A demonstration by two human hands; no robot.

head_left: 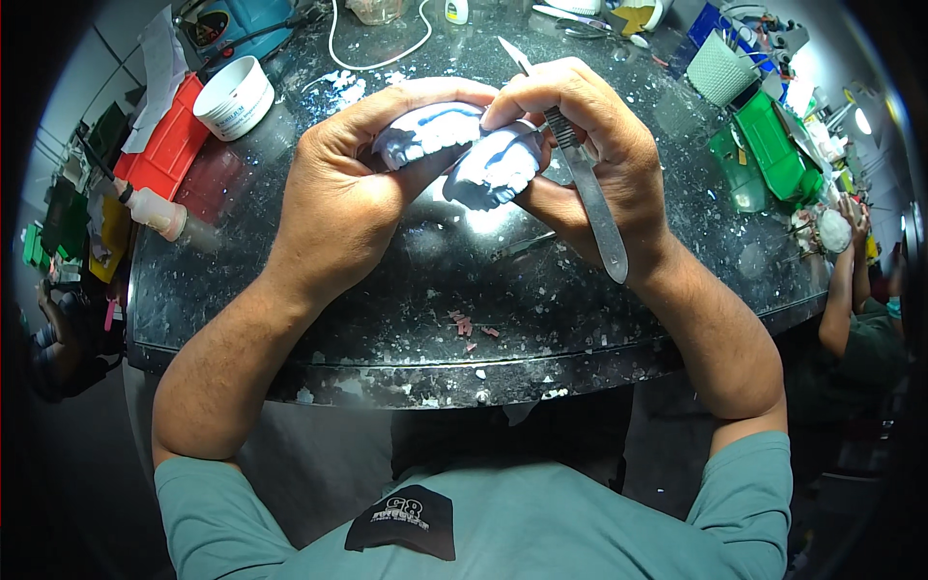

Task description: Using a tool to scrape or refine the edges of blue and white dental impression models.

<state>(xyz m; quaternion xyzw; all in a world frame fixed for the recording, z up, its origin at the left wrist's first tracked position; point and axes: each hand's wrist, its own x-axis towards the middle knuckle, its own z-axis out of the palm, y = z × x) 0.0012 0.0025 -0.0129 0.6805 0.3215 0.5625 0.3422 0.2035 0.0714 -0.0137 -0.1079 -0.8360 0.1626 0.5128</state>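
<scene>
My left hand [343, 179] is closed around a pale bluish-white plaster dental cast [425, 133], whose row of teeth shows along its edge. Pinched in my right hand [604, 135] is a second plaster dental cast [495, 172], tilted and lower than the first. The two casts sit side by side, close together or touching; I cannot tell which. A metal scalpel [601, 217] also rests in my right hand. Its pointed blade sticks up past the fingers, away from me, and its flat handle hangs down over the palm. My fingers hide part of both casts.
Pinkish crumbs [462, 322] lie on the speckled black table [406, 280] near its front edge. At the left stand a white tub [234, 99], a red bin [169, 140] and a small bottle [155, 213]. Green bins [773, 145] and a tool basket [723, 68] stand right. Another person's arm [839, 290] shows far right.
</scene>
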